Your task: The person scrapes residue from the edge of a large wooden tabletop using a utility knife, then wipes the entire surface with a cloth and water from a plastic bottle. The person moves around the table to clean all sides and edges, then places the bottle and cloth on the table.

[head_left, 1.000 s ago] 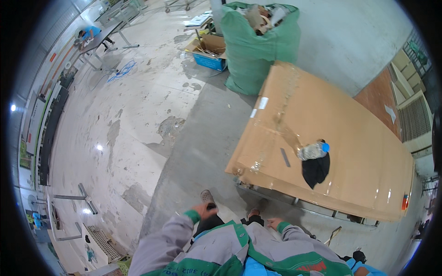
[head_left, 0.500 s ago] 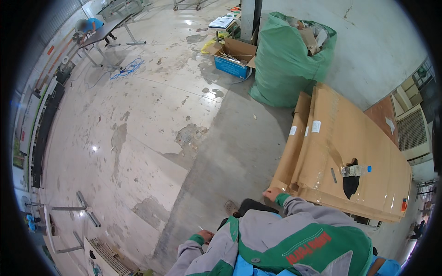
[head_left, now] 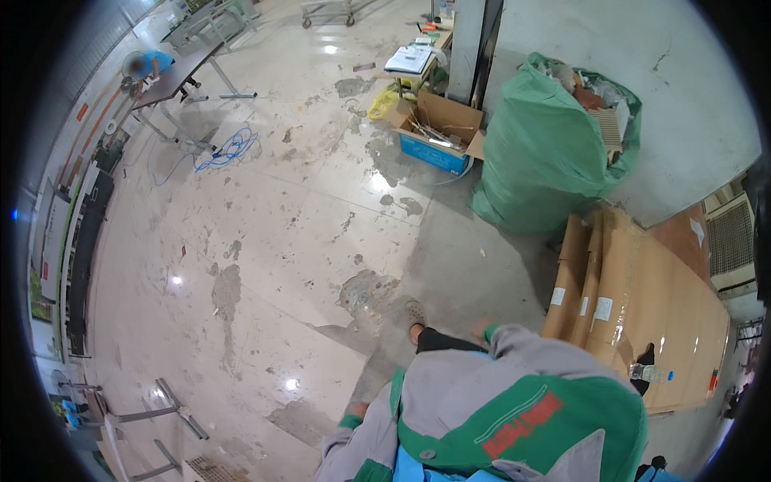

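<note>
My left hand (head_left: 357, 410) hangs low beside my jacket, partly covered by its green cuff and blurred, and I cannot make out its fingers. In front of my body, my right hand (head_left: 481, 327) is smeared by motion over the grey floor. It is nearest to the stack of flat cardboard (head_left: 679, 313) at the right, with a gap between them. On that cardboard lie a clear plastic bottle (head_left: 647, 373) with a blue cap and a black cloth-like item (head_left: 645, 359), partly hidden by my sleeve.
Ahead stand a stuffed green sack (head_left: 538, 149) and an open blue-and-brown box (head_left: 434, 153) of scraps. Blue cable (head_left: 229, 150) lies coiled on the patchy floor. A person in blue (head_left: 152, 64) is at a far table (head_left: 181, 79). Metal legs (head_left: 181, 408) stick up at lower left.
I have stepped forward and the view has shifted, so the sack, box and cardboard sit lower and farther right. My right hand has come away from the cardboard's near corner.
</note>
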`<state>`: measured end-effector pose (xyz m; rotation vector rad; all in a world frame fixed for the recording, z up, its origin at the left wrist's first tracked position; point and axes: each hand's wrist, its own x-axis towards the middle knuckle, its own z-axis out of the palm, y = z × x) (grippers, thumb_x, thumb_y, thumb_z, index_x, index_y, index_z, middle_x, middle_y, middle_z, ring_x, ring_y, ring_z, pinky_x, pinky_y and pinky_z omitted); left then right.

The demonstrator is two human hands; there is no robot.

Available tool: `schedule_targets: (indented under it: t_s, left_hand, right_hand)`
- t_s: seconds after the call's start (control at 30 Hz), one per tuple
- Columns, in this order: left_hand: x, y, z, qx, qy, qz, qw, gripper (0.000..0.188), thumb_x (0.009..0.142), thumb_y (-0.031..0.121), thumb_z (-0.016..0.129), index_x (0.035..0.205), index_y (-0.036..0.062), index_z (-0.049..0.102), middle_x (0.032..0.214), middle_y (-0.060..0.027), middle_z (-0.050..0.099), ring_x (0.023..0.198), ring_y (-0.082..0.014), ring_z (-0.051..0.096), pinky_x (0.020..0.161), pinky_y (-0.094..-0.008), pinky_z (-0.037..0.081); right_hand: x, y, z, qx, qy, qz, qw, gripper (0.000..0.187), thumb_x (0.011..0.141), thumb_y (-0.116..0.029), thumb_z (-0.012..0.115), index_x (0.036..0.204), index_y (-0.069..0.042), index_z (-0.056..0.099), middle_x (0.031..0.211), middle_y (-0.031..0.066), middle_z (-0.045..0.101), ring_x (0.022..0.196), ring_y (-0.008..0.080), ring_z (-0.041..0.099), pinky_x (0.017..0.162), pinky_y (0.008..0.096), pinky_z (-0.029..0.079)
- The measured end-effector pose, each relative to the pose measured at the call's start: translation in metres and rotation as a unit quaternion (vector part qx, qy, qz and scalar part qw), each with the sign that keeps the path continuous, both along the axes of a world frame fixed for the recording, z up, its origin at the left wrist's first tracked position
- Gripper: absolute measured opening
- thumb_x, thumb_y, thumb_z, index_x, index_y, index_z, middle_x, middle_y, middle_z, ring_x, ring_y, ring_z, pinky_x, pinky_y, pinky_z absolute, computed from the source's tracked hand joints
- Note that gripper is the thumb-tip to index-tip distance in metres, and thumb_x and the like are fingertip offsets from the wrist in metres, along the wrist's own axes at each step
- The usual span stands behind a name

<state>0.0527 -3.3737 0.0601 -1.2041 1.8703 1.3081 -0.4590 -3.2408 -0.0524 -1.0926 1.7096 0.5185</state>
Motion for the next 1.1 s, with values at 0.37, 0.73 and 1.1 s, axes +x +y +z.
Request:
schedule_targets:
  t_s: [0.37, 0.73, 1.1]
  left_hand:
    - [-0.101, -0.298, 0.061, 0.234, 0.060, 0.305, 0.921, 0.028, 0.103, 0.031, 0.068, 0.110, 0.0045, 0.075, 0.090, 0.0022, 0.071, 0.071, -0.0076, 0.060, 0.069, -0.0258, 0.050]
    - [-0.213, -0.678, 0.040, 0.284, 0.094, 0.351, 0.887, 0.027, 0.100, 0.027, 0.073, 0.109, 0.0023, 0.074, 0.091, 0.0016, 0.071, 0.071, -0.0089, 0.059, 0.072, -0.0251, 0.050]
    - [-0.346, -0.966, -0.005, 0.072, -0.029, -0.126, 0.989, 0.043, 0.097, 0.038, 0.066, 0.117, 0.0004, 0.071, 0.101, -0.0175, 0.076, 0.098, -0.0279, 0.073, 0.088, -0.0405, 0.056]
  right_hand:
    - [-0.061, -0.454, 0.138, -0.280, -0.171, -0.299, 0.896, 0.048, 0.096, -0.045, 0.066, 0.117, -0.003, 0.075, 0.104, 0.0154, 0.077, 0.092, 0.0315, 0.072, 0.084, 0.0440, 0.056]
    - [-0.226, -0.665, 0.095, -0.255, 0.007, -0.328, 0.910, 0.046, 0.095, -0.043, 0.064, 0.108, -0.001, 0.077, 0.105, 0.0236, 0.075, 0.099, 0.0397, 0.070, 0.088, 0.0471, 0.054]
    - [-0.250, -0.658, -0.018, -0.009, 0.062, -0.198, 0.978, 0.041, 0.102, -0.042, 0.051, 0.125, -0.018, 0.075, 0.128, 0.0201, 0.071, 0.118, 0.0415, 0.067, 0.103, 0.0503, 0.052]
